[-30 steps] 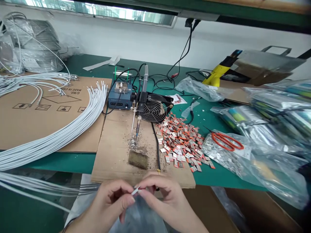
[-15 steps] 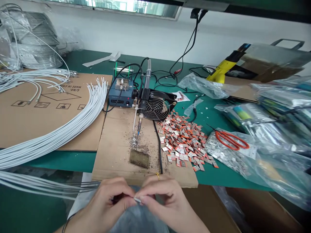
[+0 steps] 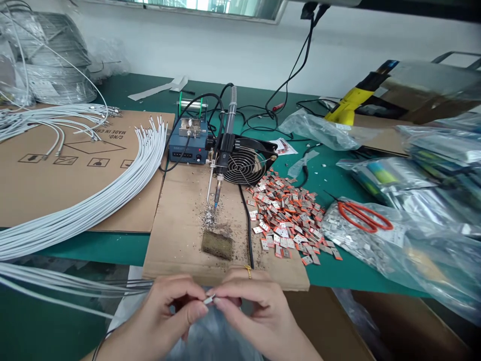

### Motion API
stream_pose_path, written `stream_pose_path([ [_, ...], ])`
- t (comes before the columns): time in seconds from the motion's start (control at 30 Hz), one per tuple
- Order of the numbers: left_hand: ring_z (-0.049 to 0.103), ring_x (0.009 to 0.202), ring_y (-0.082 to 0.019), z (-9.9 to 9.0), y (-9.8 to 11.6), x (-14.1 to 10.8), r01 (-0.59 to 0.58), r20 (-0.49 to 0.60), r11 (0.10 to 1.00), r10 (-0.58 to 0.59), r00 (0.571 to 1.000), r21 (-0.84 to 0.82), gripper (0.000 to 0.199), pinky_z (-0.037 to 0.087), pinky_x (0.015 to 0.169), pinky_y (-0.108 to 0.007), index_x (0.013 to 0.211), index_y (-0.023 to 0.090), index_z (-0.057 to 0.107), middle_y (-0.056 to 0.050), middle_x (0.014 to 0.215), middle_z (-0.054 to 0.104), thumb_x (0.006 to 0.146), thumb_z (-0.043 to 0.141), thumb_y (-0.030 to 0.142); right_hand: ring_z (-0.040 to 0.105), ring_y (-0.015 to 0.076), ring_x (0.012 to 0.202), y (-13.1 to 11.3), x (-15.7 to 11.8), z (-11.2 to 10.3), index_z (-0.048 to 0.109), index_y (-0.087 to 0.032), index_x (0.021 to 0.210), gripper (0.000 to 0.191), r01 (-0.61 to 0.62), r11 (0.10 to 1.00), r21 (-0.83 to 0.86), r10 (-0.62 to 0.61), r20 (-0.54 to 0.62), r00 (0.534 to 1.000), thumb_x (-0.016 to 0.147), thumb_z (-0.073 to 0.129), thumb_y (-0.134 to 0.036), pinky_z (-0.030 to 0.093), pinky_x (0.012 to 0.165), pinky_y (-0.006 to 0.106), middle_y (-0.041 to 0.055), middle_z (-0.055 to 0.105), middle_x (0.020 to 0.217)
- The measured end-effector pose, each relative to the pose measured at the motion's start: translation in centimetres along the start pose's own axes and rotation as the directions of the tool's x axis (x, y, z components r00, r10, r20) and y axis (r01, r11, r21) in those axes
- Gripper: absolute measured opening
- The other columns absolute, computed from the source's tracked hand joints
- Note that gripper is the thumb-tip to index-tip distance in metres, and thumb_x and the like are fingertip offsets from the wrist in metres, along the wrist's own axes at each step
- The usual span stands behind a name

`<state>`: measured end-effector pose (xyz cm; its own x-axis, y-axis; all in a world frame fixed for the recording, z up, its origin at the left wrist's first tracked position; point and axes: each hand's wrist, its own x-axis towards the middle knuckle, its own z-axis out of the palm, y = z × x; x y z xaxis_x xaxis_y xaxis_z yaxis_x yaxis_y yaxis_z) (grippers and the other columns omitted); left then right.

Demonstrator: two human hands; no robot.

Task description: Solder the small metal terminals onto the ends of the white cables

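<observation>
At the bottom centre, my left hand (image 3: 173, 311) and my right hand (image 3: 251, 306) meet fingertip to fingertip at the near edge of the cardboard. Between them is a small silvery-white piece (image 3: 209, 300), pinched by thumb and fingers of both hands; its details are too small to tell. Grey-white cables (image 3: 67, 283) run in from the left and pass behind my left hand. Ahead lie a brown sponge (image 3: 217, 244) and an upright soldering iron (image 3: 225, 150) in its holder, tip pointing down among metal crumbs.
A pile of small orange-and-silver parts (image 3: 285, 215) lies right of the sponge. Red-handled scissors (image 3: 364, 216) rest on plastic bags at the right. A fan (image 3: 244, 165) and blue soldering station (image 3: 188, 150) stand behind. A bundle of white cables (image 3: 93, 200) curves over cardboard at left.
The small piece between my fingertips has tilted and shows more of its pale surface. My right hand has shifted very slightly. The view has moved a little.
</observation>
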<state>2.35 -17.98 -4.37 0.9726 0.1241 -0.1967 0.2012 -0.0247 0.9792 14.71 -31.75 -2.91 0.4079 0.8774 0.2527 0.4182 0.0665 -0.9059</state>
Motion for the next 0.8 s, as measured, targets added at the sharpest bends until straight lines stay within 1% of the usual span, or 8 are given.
stream_pose_path([
  [0.23,0.048,0.060,-0.010,-0.3,0.3,-0.1,-0.153,-0.019,0.953,0.163,0.986,0.261,0.023,0.035,0.057,-0.019,0.078,0.014,0.066,-0.003,0.062,0.052,0.088,0.049,0.027,0.051,0.0107,0.053,-0.5,0.4,-0.1,0.071,-0.014,0.084,0.020,0.072,0.997,-0.004,-0.072,-0.008,0.997,0.076,0.054,-0.008,0.038,0.048,0.021,0.0043,0.060,0.058],
  [0.33,0.047,0.058,-0.010,-0.2,-0.1,0.2,-0.164,-0.059,0.970,0.177,0.982,0.182,0.023,0.035,0.055,-0.019,0.077,0.014,0.066,-0.003,0.061,0.053,0.086,0.051,0.028,0.050,0.0104,0.050,-0.3,0.4,0.4,0.071,-0.014,0.083,0.020,0.052,0.996,0.068,-0.049,-0.050,0.998,0.075,0.054,-0.007,0.038,0.048,0.020,0.0047,0.060,0.057],
  [0.43,0.046,0.056,-0.009,-0.1,-0.2,0.4,-0.120,-0.057,0.990,0.124,0.991,0.076,0.027,0.035,0.053,-0.019,0.073,0.012,0.065,-0.003,0.061,0.052,0.085,0.052,0.032,0.048,0.0098,0.049,0.3,0.3,1.4,0.072,-0.015,0.079,0.019,0.007,0.960,0.280,0.016,-0.081,0.997,0.075,0.055,-0.009,0.037,0.047,0.020,0.0035,0.057,0.052],
  [0.57,0.047,0.061,-0.010,-0.4,0.1,0.1,-0.116,-0.028,0.979,0.122,0.992,0.167,0.026,0.033,0.057,-0.020,0.070,0.012,0.064,-0.003,0.063,0.053,0.084,0.054,0.032,0.035,0.0047,0.042,1.7,0.1,2.5,0.072,-0.017,0.076,0.013,-0.184,0.722,0.667,0.161,0.096,0.982,0.076,0.060,-0.020,0.028,0.041,0.016,-0.0007,0.045,0.047],
  [0.63,0.047,0.061,-0.010,-0.4,0.2,-0.3,-0.121,-0.020,0.963,0.130,0.991,0.242,0.025,0.032,0.057,-0.020,0.070,0.013,0.064,-0.003,0.064,0.053,0.084,0.054,0.031,0.031,0.0029,0.039,2.2,0.1,2.5,0.072,-0.017,0.075,0.016,-0.324,0.576,0.751,0.224,0.236,0.946,0.076,0.063,-0.030,0.025,0.040,0.015,-0.0021,0.042,0.046],
  [0.67,0.046,0.061,-0.010,-0.4,0.2,-0.4,-0.120,-0.029,0.955,0.133,0.991,0.272,0.025,0.032,0.056,-0.020,0.070,0.013,0.063,-0.003,0.063,0.052,0.085,0.053,0.031,0.031,0.0028,0.039,2.2,0.1,2.4,0.072,-0.016,0.076,0.019,-0.366,0.556,0.746,0.240,0.277,0.930,0.076,0.063,-0.033,0.024,0.040,0.015,-0.0020,0.043,0.046],
  [0.7,0.046,0.060,-0.010,-0.3,0.1,-0.5,-0.113,-0.050,0.948,0.134,0.990,0.298,0.025,0.032,0.055,-0.020,0.071,0.014,0.063,-0.002,0.062,0.051,0.086,0.052,0.030,0.034,0.0034,0.040,2.2,0.1,2.2,0.071,-0.016,0.079,0.020,-0.385,0.585,0.714,0.261,0.284,0.923,0.077,0.062,-0.033,0.026,0.040,0.015,-0.0012,0.045,0.047],
  [0.8,0.046,0.059,-0.009,0.0,-0.4,-0.6,-0.115,-0.134,0.927,0.173,0.976,0.357,0.022,0.032,0.054,-0.019,0.072,0.015,0.061,-0.001,0.062,0.051,0.086,0.051,0.027,0.042,0.0067,0.049,1.2,0.3,1.3,0.069,-0.014,0.089,0.018,-0.346,0.825,0.447,0.318,0.140,0.938,0.078,0.057,-0.024,0.032,0.046,0.016,0.0022,0.054,0.057],
])
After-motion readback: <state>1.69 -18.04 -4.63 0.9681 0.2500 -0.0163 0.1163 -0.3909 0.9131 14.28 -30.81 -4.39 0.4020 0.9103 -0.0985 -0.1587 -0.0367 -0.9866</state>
